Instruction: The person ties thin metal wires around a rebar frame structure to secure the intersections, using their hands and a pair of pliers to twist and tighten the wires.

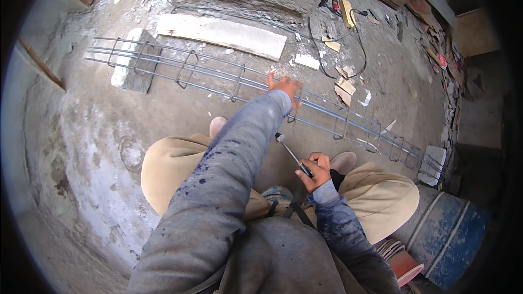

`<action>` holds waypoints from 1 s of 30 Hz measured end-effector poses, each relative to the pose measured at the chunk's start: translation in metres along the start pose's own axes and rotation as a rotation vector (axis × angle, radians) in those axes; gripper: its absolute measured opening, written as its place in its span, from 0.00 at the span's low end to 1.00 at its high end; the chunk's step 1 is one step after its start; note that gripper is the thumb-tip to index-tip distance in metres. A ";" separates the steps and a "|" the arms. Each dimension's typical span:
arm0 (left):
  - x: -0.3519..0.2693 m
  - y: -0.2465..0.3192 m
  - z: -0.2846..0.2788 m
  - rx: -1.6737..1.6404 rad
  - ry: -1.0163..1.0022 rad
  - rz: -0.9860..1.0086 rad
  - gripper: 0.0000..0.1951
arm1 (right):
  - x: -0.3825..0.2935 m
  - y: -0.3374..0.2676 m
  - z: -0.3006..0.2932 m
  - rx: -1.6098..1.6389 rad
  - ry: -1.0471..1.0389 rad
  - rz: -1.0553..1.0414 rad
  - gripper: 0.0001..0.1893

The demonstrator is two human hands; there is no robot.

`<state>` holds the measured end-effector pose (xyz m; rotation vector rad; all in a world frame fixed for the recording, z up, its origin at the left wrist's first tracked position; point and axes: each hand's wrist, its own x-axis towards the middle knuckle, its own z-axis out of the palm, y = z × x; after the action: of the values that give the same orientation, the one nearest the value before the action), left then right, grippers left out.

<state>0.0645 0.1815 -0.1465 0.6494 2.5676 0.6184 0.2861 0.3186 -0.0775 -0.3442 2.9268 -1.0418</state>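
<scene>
A long rebar cage point(208, 75) of steel bars and bent wire stirrups lies slantwise before me. My left hand point(287, 88) reaches over its middle and grips it beside a stirrup point(292, 118); the sleeve and hand hide part of the bars. A thin loose wire hangs just below that stirrup. Closer to my body, my right hand point(316, 172) holds a hand tool point(291, 151) with a metal shaft and a dark grip. The tool's blunt head points towards the cage, apart from it. Its exact kind is unclear.
A concrete block point(135, 63) props the cage's left end; a pale block point(432, 165) sits under its right end. Beyond lie a white board point(222, 34), a black cable point(359, 55) and wood scraps point(345, 90). At lower right stands a blue drum point(457, 232).
</scene>
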 end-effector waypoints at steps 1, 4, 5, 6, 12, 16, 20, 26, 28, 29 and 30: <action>0.000 -0.001 0.000 -0.002 0.002 0.001 0.31 | 0.003 -0.003 -0.003 0.029 -0.002 -0.026 0.17; 0.000 -0.002 0.001 -0.010 0.008 0.012 0.32 | 0.009 -0.010 -0.011 0.228 0.014 -0.050 0.15; -0.001 -0.001 0.001 -0.015 0.010 0.017 0.32 | 0.010 -0.013 -0.014 0.370 0.032 -0.022 0.14; -0.001 -0.001 0.000 -0.022 0.011 0.027 0.32 | 0.011 -0.017 -0.017 0.509 0.050 0.008 0.14; -0.003 -0.003 0.002 -0.041 0.014 0.034 0.31 | 0.004 -0.025 -0.082 0.462 0.119 0.032 0.10; 0.000 -0.003 0.004 -0.053 0.033 0.052 0.31 | 0.005 -0.033 -0.117 0.966 0.433 0.116 0.09; 0.000 -0.002 0.002 -0.032 0.013 0.033 0.31 | 0.046 -0.039 -0.142 0.995 0.645 -0.233 0.09; 0.001 -0.004 0.005 0.006 0.018 0.020 0.32 | 0.050 -0.032 -0.145 1.425 0.180 0.264 0.14; 0.000 0.001 0.002 0.007 0.008 0.032 0.32 | 0.041 -0.013 -0.118 1.401 0.016 0.479 0.17; 0.001 0.002 0.002 0.009 0.016 0.038 0.32 | 0.035 -0.001 -0.100 1.384 -0.068 0.584 0.19; 0.000 -0.001 0.002 0.015 0.025 0.030 0.32 | 0.030 0.009 -0.080 1.333 -0.141 0.672 0.19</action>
<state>0.0653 0.1810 -0.1488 0.6913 2.5922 0.6211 0.2477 0.3685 -0.0195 0.5186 1.4179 -2.2003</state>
